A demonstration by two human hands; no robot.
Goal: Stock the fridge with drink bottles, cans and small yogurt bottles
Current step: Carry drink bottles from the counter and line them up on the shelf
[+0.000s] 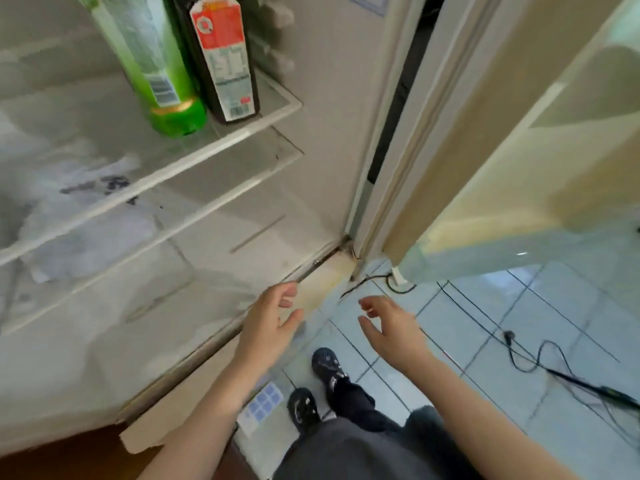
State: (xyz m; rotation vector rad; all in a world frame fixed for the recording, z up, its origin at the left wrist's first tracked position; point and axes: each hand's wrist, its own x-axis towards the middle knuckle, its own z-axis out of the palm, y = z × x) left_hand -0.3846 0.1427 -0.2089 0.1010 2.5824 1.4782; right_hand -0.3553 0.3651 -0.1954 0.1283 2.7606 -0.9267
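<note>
left hand [268,322]: held loosely spread, nothing gripped | right hand [391,329]: likewise spread, nothing held | green bottle [152,64] and dark bottle [225,60]: stood touching near shelf [194,152] right front corner

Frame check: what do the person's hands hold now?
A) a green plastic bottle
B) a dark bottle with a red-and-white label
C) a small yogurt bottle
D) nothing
D: the left hand and right hand are empty, fingers relaxed; the green plastic bottle and dark labelled bottle stand on the glass fridge shelf.
</note>
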